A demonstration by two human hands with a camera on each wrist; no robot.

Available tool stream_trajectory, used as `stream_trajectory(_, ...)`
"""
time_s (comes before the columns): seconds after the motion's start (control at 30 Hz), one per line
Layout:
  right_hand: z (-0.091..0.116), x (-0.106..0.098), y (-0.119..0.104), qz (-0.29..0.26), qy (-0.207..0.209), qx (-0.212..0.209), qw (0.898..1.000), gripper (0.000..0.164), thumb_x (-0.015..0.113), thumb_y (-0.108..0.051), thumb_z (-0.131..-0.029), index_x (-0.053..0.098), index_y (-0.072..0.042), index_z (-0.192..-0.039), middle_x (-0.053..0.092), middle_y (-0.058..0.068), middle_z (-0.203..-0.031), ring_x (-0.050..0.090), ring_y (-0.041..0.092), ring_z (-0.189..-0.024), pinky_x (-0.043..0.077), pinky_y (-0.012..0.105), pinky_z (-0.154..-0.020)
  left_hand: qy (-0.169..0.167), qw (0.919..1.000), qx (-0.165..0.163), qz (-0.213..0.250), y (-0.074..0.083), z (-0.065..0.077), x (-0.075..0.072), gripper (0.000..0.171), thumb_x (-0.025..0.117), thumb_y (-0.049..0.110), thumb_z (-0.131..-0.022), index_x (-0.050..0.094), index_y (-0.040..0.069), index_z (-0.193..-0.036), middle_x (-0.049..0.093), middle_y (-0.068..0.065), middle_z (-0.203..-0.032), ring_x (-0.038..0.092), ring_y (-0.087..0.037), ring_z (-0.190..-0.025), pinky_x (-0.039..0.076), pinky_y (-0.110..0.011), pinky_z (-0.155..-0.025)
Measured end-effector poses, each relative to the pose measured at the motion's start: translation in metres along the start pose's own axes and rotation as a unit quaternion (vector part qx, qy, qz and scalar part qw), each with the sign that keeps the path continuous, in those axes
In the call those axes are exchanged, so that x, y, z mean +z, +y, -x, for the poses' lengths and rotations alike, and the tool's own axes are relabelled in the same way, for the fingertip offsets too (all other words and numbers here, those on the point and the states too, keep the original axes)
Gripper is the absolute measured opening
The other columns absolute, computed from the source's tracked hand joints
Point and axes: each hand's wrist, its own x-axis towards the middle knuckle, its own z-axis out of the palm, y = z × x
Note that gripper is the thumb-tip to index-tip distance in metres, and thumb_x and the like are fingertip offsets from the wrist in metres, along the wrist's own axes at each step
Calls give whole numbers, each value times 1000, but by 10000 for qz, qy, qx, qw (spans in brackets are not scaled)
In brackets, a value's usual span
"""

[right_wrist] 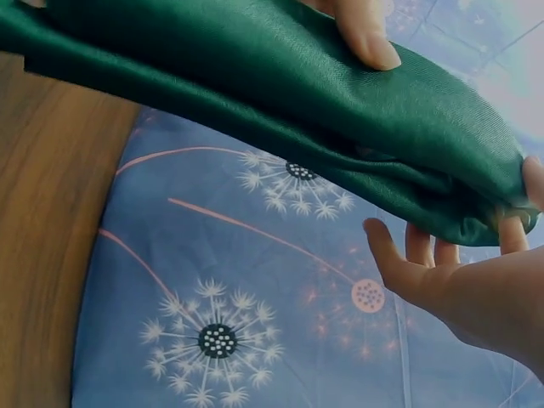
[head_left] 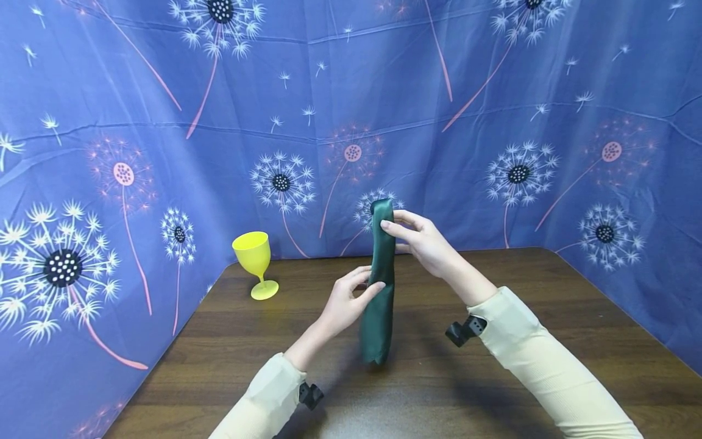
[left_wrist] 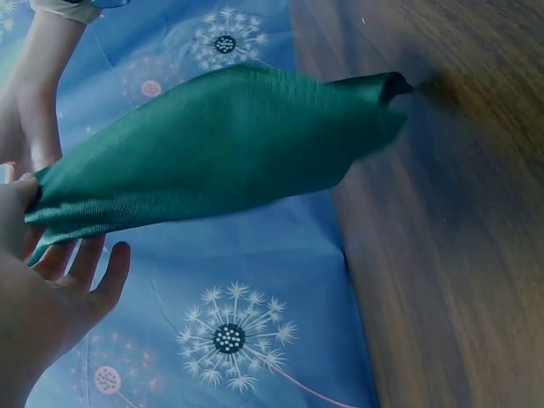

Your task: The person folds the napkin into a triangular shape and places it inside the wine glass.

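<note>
A long strip of folded green satin cloth [head_left: 378,323] hangs upright over the table in the head view. My right hand [head_left: 426,244] grips it near its top end, thumb on the near face. Lower down, about midway, my left hand [head_left: 347,300] pinches its left side between thumb and fingers. The left wrist view shows the cloth [left_wrist: 212,149] stretching out from the hand, its lower end loose and slightly curled. In the right wrist view the cloth [right_wrist: 408,102] has layered folds and an open edge, with fingers tucked in at the upper end.
A yellow plastic goblet [head_left: 253,255] stands upright at the back left of the brown wooden table [head_left: 471,378]. Blue dandelion-print fabric [head_left: 439,171] walls the table at the back and both sides. Each wrist carries a small black camera [head_left: 465,330].
</note>
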Motion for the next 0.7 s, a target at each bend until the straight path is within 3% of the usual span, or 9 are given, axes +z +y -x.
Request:
stream_trajectory(0.17,-1,1,-2,-78,176,-99,9998,42,60,-23,-92,51,-4,-128,52,4,-119,58,16,-104,50,43,-91,361,9992,39,171,14,-2,2,33,67,5,-85,52,-2,-115,68,-17,-105,66,-28,-96,54,-38,-82)
stream_trajectory(0.3,-2,3,-2,-207,411,-213,9987,42,60,-22,-92,51,-4,-129,51,4,-118,59,15,-102,49,44,-91,700,9974,71,143,36,-3,0,25,67,0,-84,55,-7,-105,67,-22,-103,67,-34,-89,55,-39,-79)
stream_trajectory(0.37,-3,4,-3,-232,569,-255,9978,42,60,-22,-92,51,-4,-129,51,3,-116,60,14,-100,51,41,-89,809,9967,63,66,45,-4,-1,21,68,1,-83,59,-7,-102,66,-23,-109,68,-33,-89,55,-37,-77)
stream_trajectory(0.53,-4,8,-3,-351,880,-311,9950,39,60,-21,-92,54,-4,-126,49,2,-116,61,13,-97,54,35,-83,972,9953,-20,-1,49,-6,1,22,72,5,-80,65,-6,-99,58,-21,-126,66,-30,-100,56,-36,-78)
stream_trajectory(0.7,-3,8,-2,-449,841,-266,9951,39,60,-20,-92,53,-4,-126,50,2,-117,62,12,-97,54,33,-83,918,9955,-164,156,46,-9,-1,15,71,4,-82,68,-6,-92,63,-20,-118,65,-27,-102,56,-34,-77)
